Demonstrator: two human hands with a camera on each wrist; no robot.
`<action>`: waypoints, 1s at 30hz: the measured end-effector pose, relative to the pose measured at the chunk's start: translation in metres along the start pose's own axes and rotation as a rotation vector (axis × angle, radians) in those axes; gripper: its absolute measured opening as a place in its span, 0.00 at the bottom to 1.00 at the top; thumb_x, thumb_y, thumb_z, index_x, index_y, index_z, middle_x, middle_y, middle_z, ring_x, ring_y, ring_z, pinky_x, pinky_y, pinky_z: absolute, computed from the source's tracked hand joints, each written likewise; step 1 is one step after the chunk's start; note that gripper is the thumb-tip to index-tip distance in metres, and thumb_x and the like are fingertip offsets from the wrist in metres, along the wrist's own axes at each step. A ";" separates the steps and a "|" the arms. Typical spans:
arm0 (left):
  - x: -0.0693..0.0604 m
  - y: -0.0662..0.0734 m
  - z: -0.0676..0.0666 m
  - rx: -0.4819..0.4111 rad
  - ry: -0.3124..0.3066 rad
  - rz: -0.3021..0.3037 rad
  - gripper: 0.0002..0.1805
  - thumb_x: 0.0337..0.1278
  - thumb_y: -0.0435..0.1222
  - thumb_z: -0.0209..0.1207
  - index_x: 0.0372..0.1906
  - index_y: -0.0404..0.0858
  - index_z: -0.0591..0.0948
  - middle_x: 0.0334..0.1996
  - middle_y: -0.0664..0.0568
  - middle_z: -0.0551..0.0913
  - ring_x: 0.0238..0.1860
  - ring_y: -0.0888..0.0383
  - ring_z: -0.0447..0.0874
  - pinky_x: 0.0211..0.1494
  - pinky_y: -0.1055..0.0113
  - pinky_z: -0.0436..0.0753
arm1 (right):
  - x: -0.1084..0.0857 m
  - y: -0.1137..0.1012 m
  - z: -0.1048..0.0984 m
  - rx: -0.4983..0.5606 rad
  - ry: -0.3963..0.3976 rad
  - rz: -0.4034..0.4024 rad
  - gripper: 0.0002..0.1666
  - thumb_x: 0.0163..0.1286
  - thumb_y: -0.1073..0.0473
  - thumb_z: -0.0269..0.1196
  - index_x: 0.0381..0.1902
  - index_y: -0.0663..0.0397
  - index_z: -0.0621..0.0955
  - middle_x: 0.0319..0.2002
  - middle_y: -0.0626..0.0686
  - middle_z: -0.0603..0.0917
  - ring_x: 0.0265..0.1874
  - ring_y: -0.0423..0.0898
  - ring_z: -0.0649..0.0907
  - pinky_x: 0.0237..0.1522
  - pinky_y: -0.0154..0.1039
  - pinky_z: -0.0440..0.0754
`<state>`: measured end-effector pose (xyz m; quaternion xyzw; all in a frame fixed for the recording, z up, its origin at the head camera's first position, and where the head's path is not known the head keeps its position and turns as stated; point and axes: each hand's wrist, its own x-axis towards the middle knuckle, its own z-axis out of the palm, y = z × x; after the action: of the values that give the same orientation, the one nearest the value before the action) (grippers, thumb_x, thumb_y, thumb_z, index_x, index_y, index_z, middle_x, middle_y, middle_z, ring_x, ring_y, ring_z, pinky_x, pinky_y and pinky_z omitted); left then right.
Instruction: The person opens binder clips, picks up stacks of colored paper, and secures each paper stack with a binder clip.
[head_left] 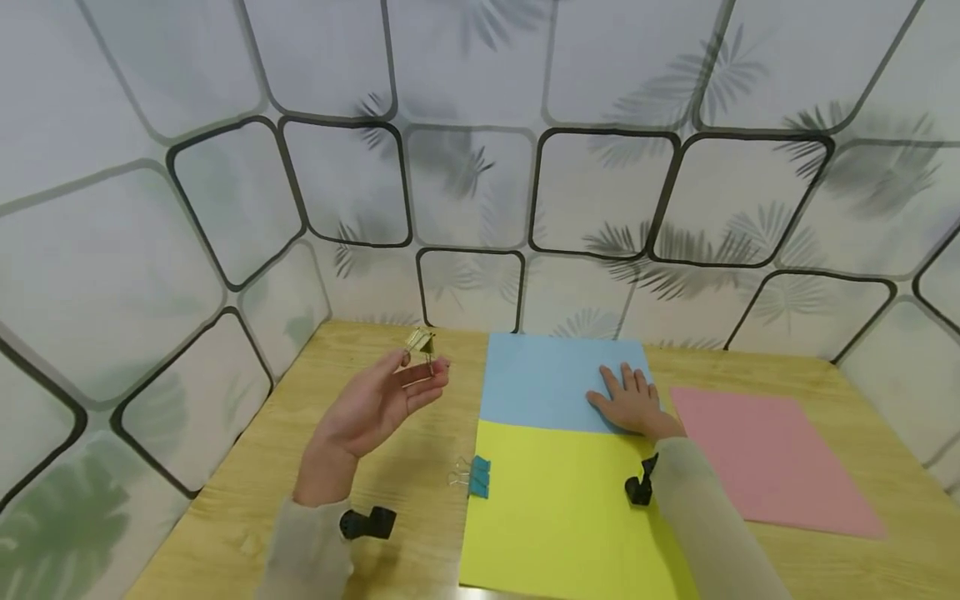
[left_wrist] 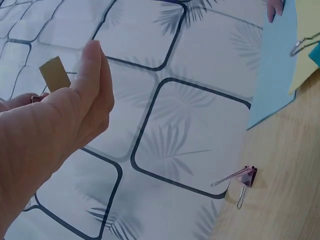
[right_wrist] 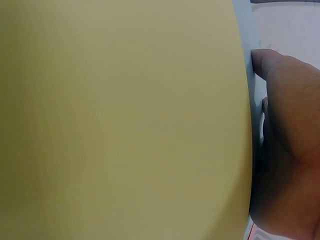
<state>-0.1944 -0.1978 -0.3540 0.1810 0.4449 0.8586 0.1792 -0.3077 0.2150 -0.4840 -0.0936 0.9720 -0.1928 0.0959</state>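
My left hand [head_left: 378, 408] is raised over the left part of the table, holding a gold binder clip [head_left: 422, 340] by its wire handles between thumb and fingers. In the left wrist view the gold clip [left_wrist: 55, 74] shows partly behind the hand. My right hand [head_left: 628, 402] rests with fingers spread on a blue sheet [head_left: 540, 379]. A yellow sheet [head_left: 555, 508] overlaps the lower part of the blue one. On the yellow sheet's left edge sits a teal binder clip [head_left: 480, 477], its wire handles pointing left.
A pink sheet [head_left: 772, 458] lies on the wooden table [head_left: 255, 500] at the right. The left wrist view shows a pink binder clip [left_wrist: 247, 176] on the table near the patterned curtain [head_left: 472, 192], which hangs behind and at both sides.
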 end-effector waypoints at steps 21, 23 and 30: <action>0.022 -0.007 0.024 -0.214 0.260 0.190 0.17 0.77 0.47 0.45 0.52 0.40 0.74 0.46 0.46 0.78 0.46 0.59 0.83 0.53 0.71 0.81 | 0.002 -0.020 -0.006 -0.018 -0.024 0.001 0.50 0.76 0.31 0.41 0.79 0.59 0.47 0.75 0.74 0.36 0.73 0.74 0.36 0.69 0.72 0.34; 0.024 -0.008 0.025 -0.134 0.339 0.185 0.16 0.78 0.47 0.43 0.52 0.40 0.72 0.45 0.48 0.78 0.46 0.59 0.82 0.53 0.71 0.80 | 0.001 -0.018 -0.010 -0.024 -0.043 0.004 0.48 0.77 0.33 0.42 0.79 0.59 0.46 0.76 0.74 0.37 0.73 0.74 0.37 0.69 0.72 0.35; 0.028 -0.009 0.028 0.115 0.453 0.119 0.18 0.80 0.47 0.36 0.51 0.36 0.67 0.40 0.49 0.70 0.42 0.56 0.79 0.49 0.69 0.80 | -0.004 -0.013 -0.021 -0.007 -0.071 -0.004 0.47 0.77 0.36 0.46 0.78 0.62 0.50 0.75 0.76 0.41 0.73 0.75 0.42 0.69 0.71 0.42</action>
<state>-0.2041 -0.1602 -0.3417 0.0198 0.5104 0.8596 0.0132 -0.3067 0.2113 -0.4594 -0.1028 0.9685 -0.1862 0.1294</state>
